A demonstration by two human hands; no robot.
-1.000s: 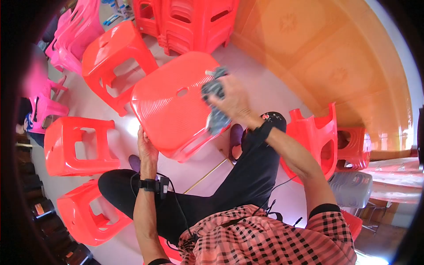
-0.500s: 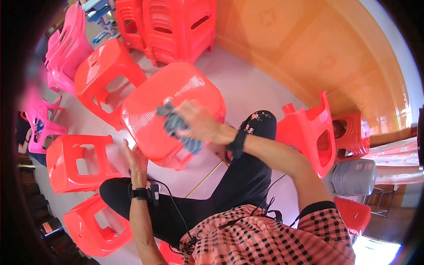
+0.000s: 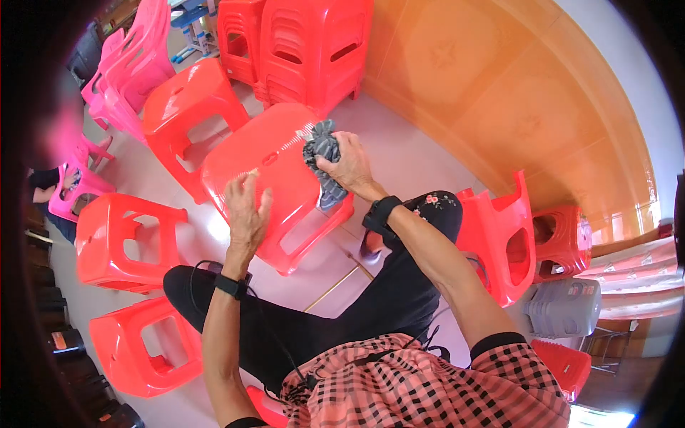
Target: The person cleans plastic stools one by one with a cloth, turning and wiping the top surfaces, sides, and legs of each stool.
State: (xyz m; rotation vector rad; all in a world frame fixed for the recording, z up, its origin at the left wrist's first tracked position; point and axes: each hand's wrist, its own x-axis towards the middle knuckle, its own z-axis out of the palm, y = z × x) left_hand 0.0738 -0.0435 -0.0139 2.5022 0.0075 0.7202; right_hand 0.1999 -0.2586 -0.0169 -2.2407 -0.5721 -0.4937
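Clutching gray cloth point(image 3: 324, 151), the right hand point(image 3: 351, 165) curls over the red stool point(image 3: 242, 155); left hand point(image 3: 246, 217) open, fingers spread.

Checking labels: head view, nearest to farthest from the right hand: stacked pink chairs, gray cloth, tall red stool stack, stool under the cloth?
1. Gray cloth, gripped in the right hand
2. Stool under the cloth, just left
3. Tall red stool stack, ahead
4. Stacked pink chairs, far left

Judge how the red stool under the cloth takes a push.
The red stool looks like hollow moulded plastic, so probably light but stiff. Its glossy seat may feel slippery. A push at the edge, where the grey cloth is, might tip it.
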